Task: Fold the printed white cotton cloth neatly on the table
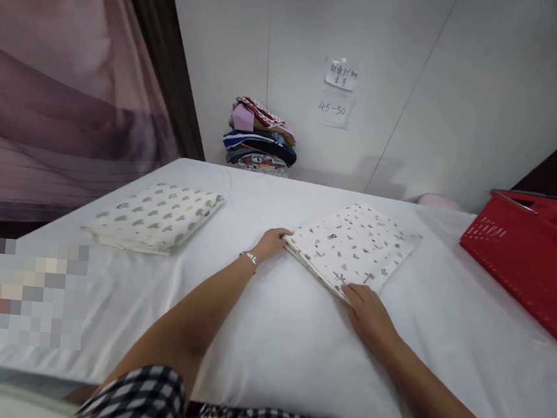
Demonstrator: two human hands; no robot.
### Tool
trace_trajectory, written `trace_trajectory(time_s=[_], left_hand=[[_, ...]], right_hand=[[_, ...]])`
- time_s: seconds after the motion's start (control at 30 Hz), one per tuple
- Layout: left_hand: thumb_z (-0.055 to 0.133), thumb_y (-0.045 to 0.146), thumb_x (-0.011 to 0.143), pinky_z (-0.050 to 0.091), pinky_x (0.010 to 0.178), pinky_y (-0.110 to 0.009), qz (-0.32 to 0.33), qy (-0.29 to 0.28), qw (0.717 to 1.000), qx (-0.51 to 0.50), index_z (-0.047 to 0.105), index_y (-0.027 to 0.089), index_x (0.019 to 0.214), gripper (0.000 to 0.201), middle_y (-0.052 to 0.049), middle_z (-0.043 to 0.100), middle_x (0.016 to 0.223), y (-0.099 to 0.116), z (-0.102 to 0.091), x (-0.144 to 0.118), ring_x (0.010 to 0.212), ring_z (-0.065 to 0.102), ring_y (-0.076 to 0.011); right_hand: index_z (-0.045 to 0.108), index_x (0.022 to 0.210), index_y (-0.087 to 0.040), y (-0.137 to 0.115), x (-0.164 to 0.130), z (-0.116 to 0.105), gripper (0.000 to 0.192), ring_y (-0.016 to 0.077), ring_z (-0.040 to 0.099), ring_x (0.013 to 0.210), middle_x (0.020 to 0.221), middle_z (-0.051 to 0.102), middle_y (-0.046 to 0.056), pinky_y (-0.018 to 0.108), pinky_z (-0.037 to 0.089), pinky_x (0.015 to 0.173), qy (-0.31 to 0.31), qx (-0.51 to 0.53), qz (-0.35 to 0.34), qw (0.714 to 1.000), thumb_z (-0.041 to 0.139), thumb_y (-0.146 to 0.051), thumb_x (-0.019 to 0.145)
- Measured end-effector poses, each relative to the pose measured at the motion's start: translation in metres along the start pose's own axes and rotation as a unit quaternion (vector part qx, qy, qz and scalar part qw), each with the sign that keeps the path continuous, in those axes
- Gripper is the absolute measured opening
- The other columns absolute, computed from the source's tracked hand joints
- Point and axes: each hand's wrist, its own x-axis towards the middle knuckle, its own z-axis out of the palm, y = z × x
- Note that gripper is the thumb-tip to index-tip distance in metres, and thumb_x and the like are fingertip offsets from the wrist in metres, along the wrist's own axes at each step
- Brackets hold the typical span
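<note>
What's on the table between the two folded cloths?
In the head view, only the left hand and bare white table cover lie between the spotted folded cloth and the printed folded cloth.

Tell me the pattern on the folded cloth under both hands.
White folded cloth with small scattered dark and reddish prints; head view.

folded spotted cloth [155, 216] left of centre on white table [267, 338] | red basket [532, 257] right edge | stack of folded clothes [260, 136] upper centre against wall | two paper notes [338, 90] above, on wall
</note>
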Motion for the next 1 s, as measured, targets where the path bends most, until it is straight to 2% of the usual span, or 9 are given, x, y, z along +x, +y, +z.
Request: trace_trajectory(time_s=[0.17, 0.27, 0.33, 0.43, 0.57, 0.8, 1.0], left_hand=[[0.052, 0.01, 0.07, 0.048, 0.076, -0.028, 0.005, 0.012, 1.0, 0.0, 0.069, 0.021, 0.101, 0.037, -0.001, 0.07, 0.09, -0.014, -0.001, -0.054, 0.078, 0.062, -0.0155], [0.055, 0.01, 0.069, 0.048, 0.083, -0.03, 0.036, 0.019, 0.999, 0.002, 0.069, 0.022, 0.102, 0.037, -0.003, 0.069, 0.098, -0.012, -0.002, -0.07, 0.086, 0.062, -0.0166], [0.059, 0.01, 0.067, 0.047, 0.086, -0.031, 0.047, -0.006, 0.999, -0.023, 0.067, 0.021, 0.106, 0.041, -0.004, 0.068, 0.102, -0.008, -0.005, -0.075, 0.09, 0.063, -0.0175], [0.062, 0.016, 0.069, 0.048, 0.088, -0.033, 0.018, -0.04, 0.995, -0.09, 0.064, 0.019, 0.111, 0.042, -0.006, 0.07, 0.102, -0.001, -0.012, -0.078, 0.092, 0.063, -0.0183], [0.053, 0.024, 0.08, 0.049, 0.088, -0.032, -0.011, -0.017, 0.995, -0.094, 0.066, 0.017, 0.107, 0.031, -0.005, 0.071, 0.099, 0.001, -0.016, -0.078, 0.089, 0.064, -0.0172], [0.054, 0.023, 0.08, 0.047, 0.09, -0.031, 0.014, 0.003, 0.998, -0.059, 0.069, 0.018, 0.101, 0.026, -0.005, 0.069, 0.106, -0.003, -0.012, -0.074, 0.097, 0.061, -0.0187], [0.056, 0.022, 0.079, 0.044, 0.094, -0.032, 0.062, -0.011, 0.998, -0.03, 0.069, 0.02, 0.101, 0.026, -0.006, 0.067, 0.11, -0.009, -0.013, -0.073, 0.101, 0.06, -0.0193]], right_hand=[[0.058, 0.119, -0.02, -0.006, -0.031, -0.019, 0.042, 0.0236, 0.053, 0.109, 0.12, 0.059, 0.009, 0.04, 0.045, 0.091, -0.025, 0.039, 0.004, 0.999, 0.042, -0.009, 0.082], [0.059, 0.118, -0.019, -0.014, -0.03, -0.029, 0.036, 0.0259, 0.052, 0.111, 0.123, 0.058, 0.011, 0.042, 0.043, 0.094, -0.058, 0.065, 0.037, 0.995, 0.049, -0.026, 0.084], [0.061, 0.115, -0.02, -0.021, -0.021, -0.035, 0.035, 0.0255, 0.053, 0.109, 0.12, 0.059, 0.01, 0.041, 0.044, 0.092, -0.077, 0.095, 0.06, 0.991, 0.049, -0.036, 0.086], [0.066, 0.1, -0.023, -0.031, -0.001, -0.039, 0.031, 0.0211, 0.057, 0.099, 0.107, 0.064, 0.006, 0.035, 0.045, 0.083, -0.085, 0.138, 0.102, 0.981, 0.04, -0.038, 0.091], [0.065, 0.082, -0.021, -0.045, 0.034, -0.032, 0.034, 0.0177, 0.056, 0.088, 0.091, 0.063, 0.004, 0.029, 0.042, 0.074, -0.076, 0.135, 0.11, 0.982, 0.035, -0.032, 0.094], [0.064, 0.078, -0.018, -0.073, 0.095, -0.012, 0.027, 0.0183, 0.056, 0.087, 0.088, 0.062, 0.007, 0.026, 0.036, 0.066, -0.097, 0.037, 0.083, 0.991, 0.043, -0.025, 0.093], [0.064, 0.087, -0.018, -0.08, 0.105, 0.007, 0.025, 0.0204, 0.054, 0.091, 0.093, 0.061, 0.009, 0.028, 0.037, 0.07, -0.084, -0.011, 0.065, 0.994, 0.041, -0.024, 0.095]])
